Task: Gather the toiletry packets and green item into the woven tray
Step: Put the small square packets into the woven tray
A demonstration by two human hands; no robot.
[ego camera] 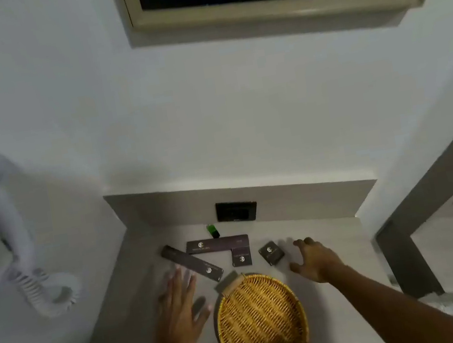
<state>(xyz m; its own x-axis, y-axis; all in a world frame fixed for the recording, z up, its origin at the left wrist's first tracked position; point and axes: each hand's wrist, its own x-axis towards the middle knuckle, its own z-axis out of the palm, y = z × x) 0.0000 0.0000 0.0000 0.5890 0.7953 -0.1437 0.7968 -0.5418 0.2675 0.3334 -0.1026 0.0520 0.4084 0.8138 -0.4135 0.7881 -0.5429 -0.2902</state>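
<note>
Nearby, round woven tray [261, 323], flat dark packets [216, 244].

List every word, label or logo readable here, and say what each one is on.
No text can be read.
Long diagonal packet: pale logo, wording blurred.
Wide flat packet: logo and a line beneath, too small.
Small upright packet: logo, print illegible.
Small square packet: logo only.
Green item, wall socket, woven tray: nothing visible.

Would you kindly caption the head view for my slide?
Both hands open over dark packets and green item, woven tray empty.
</note>
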